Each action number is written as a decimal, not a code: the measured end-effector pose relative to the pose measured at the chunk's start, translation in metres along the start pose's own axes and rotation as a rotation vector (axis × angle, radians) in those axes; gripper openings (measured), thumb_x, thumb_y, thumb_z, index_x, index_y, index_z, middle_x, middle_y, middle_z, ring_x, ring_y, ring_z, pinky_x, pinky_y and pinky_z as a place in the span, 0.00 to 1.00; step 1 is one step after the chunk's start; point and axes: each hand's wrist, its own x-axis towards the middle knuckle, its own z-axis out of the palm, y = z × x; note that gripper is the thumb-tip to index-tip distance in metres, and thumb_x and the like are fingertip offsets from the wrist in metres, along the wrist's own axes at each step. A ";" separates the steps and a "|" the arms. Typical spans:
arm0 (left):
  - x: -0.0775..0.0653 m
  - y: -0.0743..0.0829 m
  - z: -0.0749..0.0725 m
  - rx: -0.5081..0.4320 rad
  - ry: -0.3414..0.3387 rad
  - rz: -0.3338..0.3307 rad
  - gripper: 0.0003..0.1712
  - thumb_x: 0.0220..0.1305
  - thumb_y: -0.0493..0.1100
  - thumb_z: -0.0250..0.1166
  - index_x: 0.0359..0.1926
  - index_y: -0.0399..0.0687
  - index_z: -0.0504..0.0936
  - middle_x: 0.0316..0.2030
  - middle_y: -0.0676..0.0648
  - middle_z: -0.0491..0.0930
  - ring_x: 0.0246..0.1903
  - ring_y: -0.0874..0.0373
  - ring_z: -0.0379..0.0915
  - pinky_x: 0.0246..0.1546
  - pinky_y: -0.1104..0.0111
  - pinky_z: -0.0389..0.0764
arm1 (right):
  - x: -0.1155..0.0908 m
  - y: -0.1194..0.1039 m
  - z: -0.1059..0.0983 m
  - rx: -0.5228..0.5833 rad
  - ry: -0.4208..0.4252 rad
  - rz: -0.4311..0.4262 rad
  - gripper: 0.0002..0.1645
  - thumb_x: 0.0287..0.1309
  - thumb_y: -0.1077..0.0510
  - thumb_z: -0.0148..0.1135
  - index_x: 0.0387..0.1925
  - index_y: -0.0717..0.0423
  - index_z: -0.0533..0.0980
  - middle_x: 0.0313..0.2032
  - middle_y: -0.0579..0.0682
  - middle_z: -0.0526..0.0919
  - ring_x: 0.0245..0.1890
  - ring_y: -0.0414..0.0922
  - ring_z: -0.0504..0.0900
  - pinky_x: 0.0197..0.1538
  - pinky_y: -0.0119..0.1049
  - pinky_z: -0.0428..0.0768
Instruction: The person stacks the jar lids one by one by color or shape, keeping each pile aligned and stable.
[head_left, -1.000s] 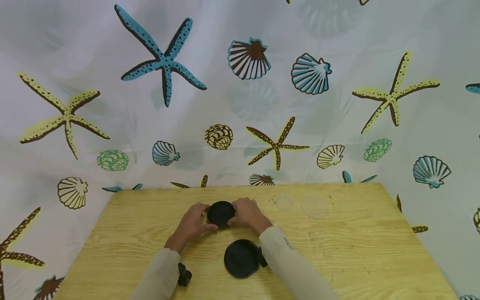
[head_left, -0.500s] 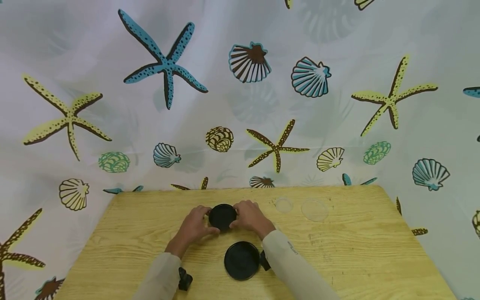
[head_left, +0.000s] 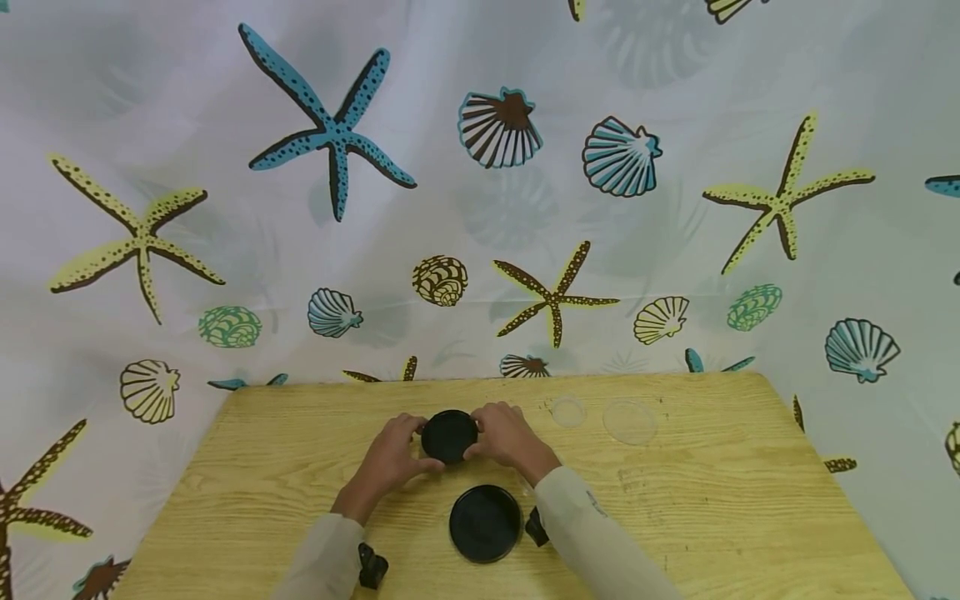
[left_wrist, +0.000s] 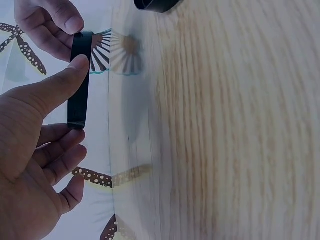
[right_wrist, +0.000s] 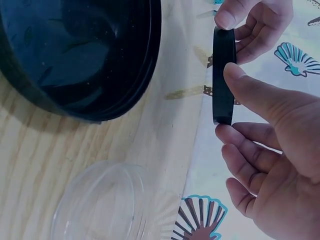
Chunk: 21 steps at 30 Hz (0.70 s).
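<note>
Both hands hold a small round black lid (head_left: 449, 437) between them, above the wooden table. My left hand (head_left: 392, 457) pinches its left side and my right hand (head_left: 512, 439) its right side. In the left wrist view the lid (left_wrist: 79, 82) shows edge-on, with the left thumb on its rim and a fingertip at its end. The right wrist view likewise shows the right thumb and a fingertip on the lid (right_wrist: 223, 75). Nearer the body, a larger black lid (head_left: 485, 524) lies on the table, its raised rim and hollow inside showing in the right wrist view.
Two clear round lids, one small (head_left: 568, 411) and one larger (head_left: 629, 421), lie at the back right of the wooden table (head_left: 720, 500). A clear round piece (right_wrist: 100, 205) appears low in the right wrist view. A patterned cloth (head_left: 525, 208) hangs behind.
Both hands have shifted slightly to the right with the small black lid, keeping their hold. The larger black lid stays on the table. The head view has tilted a little.
</note>
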 end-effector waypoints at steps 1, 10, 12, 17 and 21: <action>-0.001 0.001 0.000 -0.005 0.003 0.002 0.37 0.43 0.52 0.77 0.54 0.42 0.76 0.45 0.45 0.76 0.44 0.52 0.72 0.44 0.57 0.76 | -0.001 0.000 -0.001 0.004 0.002 -0.002 0.36 0.46 0.43 0.73 0.56 0.54 0.76 0.40 0.48 0.83 0.44 0.46 0.79 0.52 0.46 0.71; -0.005 0.009 -0.001 -0.044 -0.012 -0.011 0.38 0.45 0.51 0.76 0.56 0.41 0.74 0.47 0.45 0.76 0.45 0.51 0.72 0.43 0.57 0.76 | -0.008 0.003 -0.005 0.016 0.011 -0.017 0.33 0.47 0.44 0.73 0.54 0.55 0.78 0.40 0.49 0.83 0.39 0.44 0.78 0.48 0.43 0.71; -0.005 0.010 -0.001 -0.044 -0.012 -0.009 0.39 0.45 0.51 0.76 0.56 0.40 0.74 0.47 0.45 0.76 0.44 0.51 0.72 0.43 0.58 0.76 | -0.009 0.004 -0.006 0.017 0.010 -0.020 0.34 0.47 0.44 0.73 0.54 0.55 0.77 0.39 0.49 0.83 0.39 0.44 0.78 0.48 0.43 0.71; -0.006 0.013 0.000 -0.034 -0.008 -0.003 0.40 0.45 0.52 0.76 0.58 0.40 0.73 0.47 0.45 0.76 0.44 0.52 0.72 0.43 0.58 0.76 | -0.013 0.005 -0.008 -0.003 0.009 -0.028 0.32 0.46 0.43 0.73 0.51 0.54 0.79 0.37 0.47 0.82 0.38 0.43 0.77 0.47 0.42 0.71; -0.008 0.015 0.001 -0.039 0.001 0.006 0.40 0.45 0.52 0.76 0.57 0.40 0.74 0.47 0.45 0.76 0.44 0.53 0.72 0.44 0.59 0.76 | -0.016 0.007 -0.008 -0.010 0.011 -0.038 0.31 0.46 0.43 0.73 0.50 0.54 0.79 0.37 0.48 0.82 0.38 0.43 0.77 0.45 0.41 0.70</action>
